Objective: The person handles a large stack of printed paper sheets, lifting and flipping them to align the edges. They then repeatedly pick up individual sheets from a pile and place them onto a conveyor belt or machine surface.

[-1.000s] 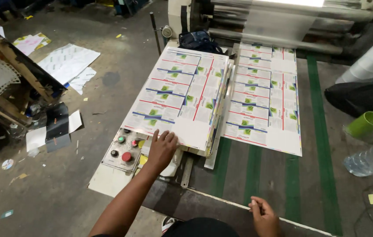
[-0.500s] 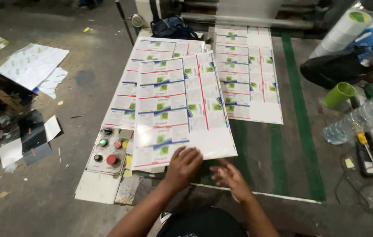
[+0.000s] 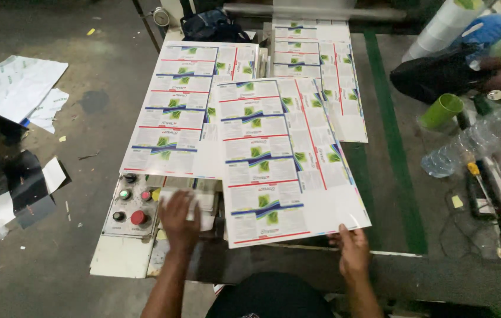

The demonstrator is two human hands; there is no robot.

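A large printed sheet (image 3: pixel 274 159), white with rows of green and blue labels and red lines, lies angled over the work table (image 3: pixel 386 194). My right hand (image 3: pixel 353 248) grips its near right edge, thumb on top. My left hand (image 3: pixel 178 221) rests with fingers spread on a small white paper stack (image 3: pixel 203 203), next to a control panel (image 3: pixel 128 203) with red, green and black buttons. A stack of the same printed sheets (image 3: pixel 174 112) lies left of the held sheet and partly under it.
More printed sheets (image 3: pixel 321 65) run from the machine roller at the back. A green cup (image 3: pixel 442 111), a clear plastic bottle (image 3: pixel 474 141), a black bag (image 3: pixel 439 73) and a white roll (image 3: pixel 445 23) crowd the right. Loose papers (image 3: pixel 15 88) litter the floor on the left.
The top sheet has slid right and toward me, off the stack. My left hand let go of it and moved left by the control panel. My right hand took the sheet's near edge.
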